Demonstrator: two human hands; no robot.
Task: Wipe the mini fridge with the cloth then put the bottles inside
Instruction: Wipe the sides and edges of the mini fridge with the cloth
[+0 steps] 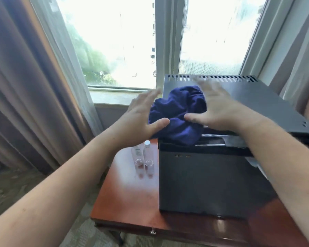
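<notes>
- Crumpled dark blue terry cloth sits bunched on the front left corner of the black box-shaped mini fridge, part of it drooping over the front edge above the door.
- Fridge top is a flat dark metal panel with a row of vent slots along the back; door appears shut.
- Left hand spread wide, fingers blurred, thumb touching the cloth's left edge; nothing gripped.
- Right hand also splayed flat, palm down over the cloth's right side, thumb on the fabric; no closed grip seen.
- Two small clear plastic bottles stand upright, side by side, on the glossy reddish wooden table, just left of the fridge.
- Judgement: wiping not properly begun. Best to gather the cloth into a flat pad under one palm, steady the fridge with the other, and sweep in overlapping passes away from the vent slots.
- Risk: trailing fabric could knock the bottles over.
- Window and beige curtains behind.
</notes>
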